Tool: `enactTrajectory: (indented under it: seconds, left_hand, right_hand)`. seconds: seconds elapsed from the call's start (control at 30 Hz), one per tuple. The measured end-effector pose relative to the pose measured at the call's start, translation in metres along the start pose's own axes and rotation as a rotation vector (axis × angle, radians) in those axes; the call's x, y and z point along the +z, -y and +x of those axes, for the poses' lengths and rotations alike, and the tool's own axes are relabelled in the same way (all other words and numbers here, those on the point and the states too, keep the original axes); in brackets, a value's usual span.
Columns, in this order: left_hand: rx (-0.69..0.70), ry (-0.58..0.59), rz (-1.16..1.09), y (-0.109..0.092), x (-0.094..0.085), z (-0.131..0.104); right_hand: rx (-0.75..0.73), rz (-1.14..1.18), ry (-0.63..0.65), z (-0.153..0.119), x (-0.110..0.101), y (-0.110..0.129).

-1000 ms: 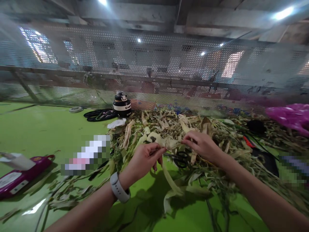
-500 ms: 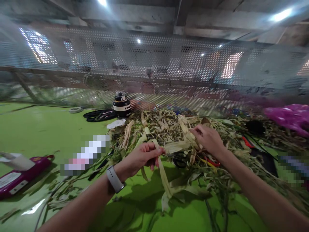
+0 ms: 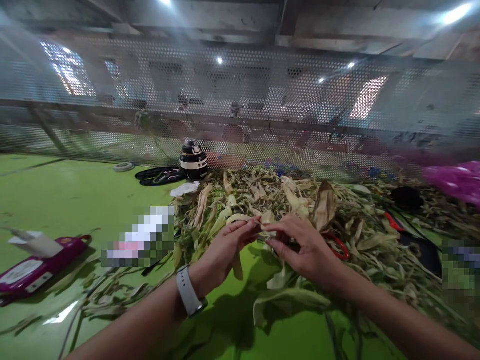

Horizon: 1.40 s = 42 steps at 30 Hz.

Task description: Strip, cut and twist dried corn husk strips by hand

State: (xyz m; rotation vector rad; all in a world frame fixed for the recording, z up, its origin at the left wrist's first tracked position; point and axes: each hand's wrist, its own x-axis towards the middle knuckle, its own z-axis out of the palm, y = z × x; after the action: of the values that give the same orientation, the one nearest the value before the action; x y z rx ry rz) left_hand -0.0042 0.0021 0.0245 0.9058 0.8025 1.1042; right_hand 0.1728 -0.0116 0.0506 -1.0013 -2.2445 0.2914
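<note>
In front of me my left hand (image 3: 228, 245) is closed in a pinch on a pale strip of corn husk (image 3: 238, 218), whose lower end hangs beneath the fingers. My right hand (image 3: 300, 245) meets it fingertip to fingertip, index and thumb bent around the husk end; the exact grip there is partly hidden. Below both hands a broad pale-green husk (image 3: 288, 300) lies on the green tabletop (image 3: 240, 337). Just behind them spreads a heap of dried husks (image 3: 258, 190). Red-handled scissors (image 3: 339, 246) lie partly buried beside my right wrist.
A black bottle (image 3: 193, 160) and black pouch (image 3: 159, 175) stand by the perforated screen (image 3: 240, 95). To the left are a tape roll (image 3: 123, 167) and a purple power strip (image 3: 45, 265) with a white plug. At the right lies a pink plastic bag (image 3: 455, 182).
My right hand has come down and left from the heap to my left fingertips. The long husk that hung below my left hand is now lower on the table. The view shifted slightly.
</note>
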Motion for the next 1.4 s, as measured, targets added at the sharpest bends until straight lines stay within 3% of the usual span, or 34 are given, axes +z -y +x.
enactTrajectory:
  seconds: [0.27, 0.43, 0.53, 0.73, 0.87, 1.1, 1.27, 1.4]
  left_hand:
    - [-0.049, 0.096, -0.218, 0.010, 0.013, -0.009]
    - [-0.044, 0.056, -0.164, 0.009, 0.014, -0.012]
    - [0.024, 0.040, -0.152, 0.009, 0.014, -0.013]
    - [0.017, 0.051, -0.100, 0.013, 0.016, -0.018]
    - [0.083, 0.037, -0.064, 0.015, 0.015, -0.016]
    - [0.159, -0.157, 0.127, 0.001, 0.006, -0.003]
    - [0.140, -0.141, 0.234, -0.005, 0.004, -0.001]
    - [0.078, -0.107, 0.307, -0.008, 0.002, -0.001]
  right_hand:
    - [-0.032, 0.059, 0.225, -0.003, 0.010, 0.007]
    - [-0.025, 0.091, 0.185, -0.007, 0.021, 0.010]
    - [0.067, 0.125, 0.169, -0.009, 0.022, 0.011]
    - [0.141, 0.158, 0.221, -0.015, 0.038, 0.010]
    - [0.107, 0.172, 0.183, -0.016, 0.038, 0.009]
    - [0.112, -0.077, 0.161, -0.010, 0.016, 0.012]
    - [-0.068, -0.252, 0.049, -0.008, 0.011, 0.009]
    - [-0.106, -0.147, -0.049, -0.003, 0.004, 0.004]
